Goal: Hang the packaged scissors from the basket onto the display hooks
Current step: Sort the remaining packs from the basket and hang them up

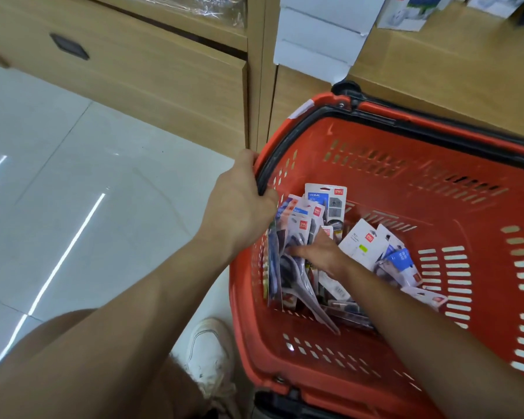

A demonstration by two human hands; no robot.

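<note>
Red slotted basket [436, 140] — black rim — white shoe [209, 352]

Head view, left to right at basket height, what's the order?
Tiled floor → left hand → right hand → blue-labelled package → right wall of the red basket.

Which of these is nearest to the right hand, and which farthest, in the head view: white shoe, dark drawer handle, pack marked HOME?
From the right hand:
1. pack marked HOME, just beyond it in the basket.
2. white shoe, on the floor left of the basket.
3. dark drawer handle, far upper left, on the cabinet.
</note>
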